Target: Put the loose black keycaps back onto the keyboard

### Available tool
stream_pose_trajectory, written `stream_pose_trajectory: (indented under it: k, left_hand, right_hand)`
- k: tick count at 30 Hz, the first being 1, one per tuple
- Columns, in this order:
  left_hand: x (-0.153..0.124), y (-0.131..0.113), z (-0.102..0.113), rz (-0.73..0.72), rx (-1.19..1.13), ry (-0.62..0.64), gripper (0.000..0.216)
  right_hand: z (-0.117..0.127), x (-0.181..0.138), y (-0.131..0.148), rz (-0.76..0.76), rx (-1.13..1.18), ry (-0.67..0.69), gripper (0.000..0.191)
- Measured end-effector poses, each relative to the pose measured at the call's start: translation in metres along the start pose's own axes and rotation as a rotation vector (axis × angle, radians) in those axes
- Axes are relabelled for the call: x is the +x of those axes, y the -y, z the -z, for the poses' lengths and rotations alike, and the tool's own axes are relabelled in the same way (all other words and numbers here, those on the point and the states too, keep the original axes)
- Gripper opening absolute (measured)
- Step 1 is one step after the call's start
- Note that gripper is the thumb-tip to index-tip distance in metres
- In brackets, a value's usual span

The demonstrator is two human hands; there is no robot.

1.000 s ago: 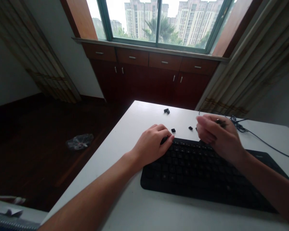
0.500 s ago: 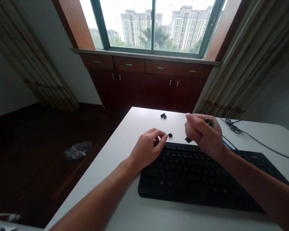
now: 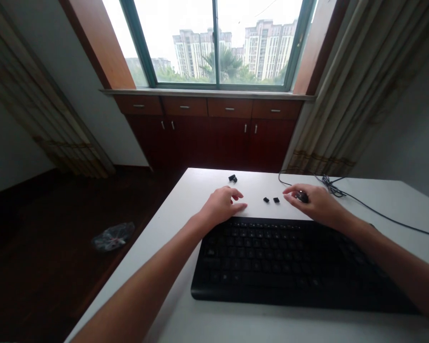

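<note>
A black keyboard [image 3: 289, 259] lies on the white table [image 3: 207, 319] in front of me. My left hand [image 3: 221, 206] rests on the table just beyond the keyboard's far left corner, fingers loosely curled and apart, holding nothing I can see. My right hand [image 3: 314, 202] lies beyond the keyboard's far edge, fingers closed around a small dark tool [image 3: 301, 196]. Two loose black keycaps [image 3: 270, 200] sit on the table just left of my right fingertips. Another pair of keycaps [image 3: 232, 178] lies farther back.
A dark cable [image 3: 364, 205] runs from behind my right hand across the table to the right. Beyond the table stand dark wooden cabinets [image 3: 214, 128] under a window, with curtains on both sides. A crumpled plastic bag [image 3: 112, 235] lies on the dark floor at left.
My right hand has come down from above the keyboard to the table beyond it, and two keycaps now lie beside it. My left hand slid off the keyboard corner. The camera tilted up.
</note>
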State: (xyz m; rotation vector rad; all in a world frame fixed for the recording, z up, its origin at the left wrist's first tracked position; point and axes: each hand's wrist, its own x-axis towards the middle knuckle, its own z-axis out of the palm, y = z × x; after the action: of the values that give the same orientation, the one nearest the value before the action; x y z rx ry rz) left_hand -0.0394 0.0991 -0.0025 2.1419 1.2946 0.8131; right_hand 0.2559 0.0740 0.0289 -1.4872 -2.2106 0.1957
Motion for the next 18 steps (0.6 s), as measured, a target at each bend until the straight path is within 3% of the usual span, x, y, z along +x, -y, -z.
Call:
stream_pose_trajectory:
  k: [4,8,10,14,18]
  left_hand:
    - [0.004,0.000,-0.002,0.031,-0.037,0.028,0.022]
    - [-0.010,-0.014,0.009,0.069,-0.182,0.082,0.033]
    - [-0.019,-0.026,0.014,0.110,-0.390,0.122,0.040]
    - [-0.029,-0.050,0.012,0.314,-1.119,0.176,0.034]
    - [-0.033,-0.064,-0.002,0.334,-1.264,0.221,0.025]
  right_hand:
    - [-0.001,-0.002,0.003,0.034,0.001,0.018,0.029]
    - [0.005,-0.012,0.016,0.027,0.133,-0.003,0.026]
    - [0.006,-0.019,0.026,0.051,0.205,-0.030,0.025]
    - [0.003,-0.032,0.052,0.198,0.279,-0.105,0.026]
    - [-0.002,-0.039,0.068,0.289,0.325,-0.177,0.031]
